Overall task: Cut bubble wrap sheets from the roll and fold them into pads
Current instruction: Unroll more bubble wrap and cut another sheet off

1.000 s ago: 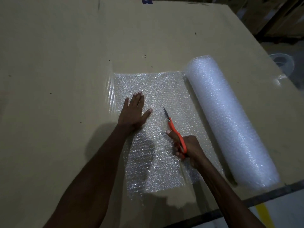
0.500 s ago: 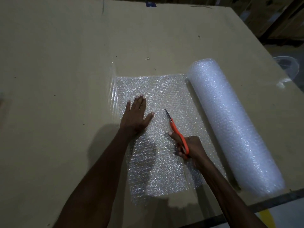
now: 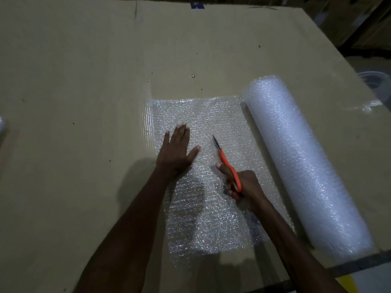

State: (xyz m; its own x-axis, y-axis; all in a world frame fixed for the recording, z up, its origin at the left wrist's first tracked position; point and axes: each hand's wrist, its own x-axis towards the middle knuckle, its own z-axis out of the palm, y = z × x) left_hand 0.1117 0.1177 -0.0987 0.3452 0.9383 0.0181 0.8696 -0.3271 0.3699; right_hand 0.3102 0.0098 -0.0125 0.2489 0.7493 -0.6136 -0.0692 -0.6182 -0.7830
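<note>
Cardboard-covered table (image 3: 84,60), dim light. Little has changed since the earlier frame: right hand (image 3: 245,187) still grips orange-handled scissors (image 3: 227,163), blades pointing away and slightly left; left hand (image 3: 175,153) stays flat, fingers straight, on the unrolled bubble wrap sheet (image 3: 201,218). Knobbly cylindrical roll (image 3: 300,161) lies right, axis running near-right to far-left

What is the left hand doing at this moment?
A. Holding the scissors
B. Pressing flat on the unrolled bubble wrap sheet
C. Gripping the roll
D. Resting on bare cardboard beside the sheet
B: the left hand lies flat with fingers straight on the bubble wrap sheet, while the right hand grips the orange-handled scissors.
</note>
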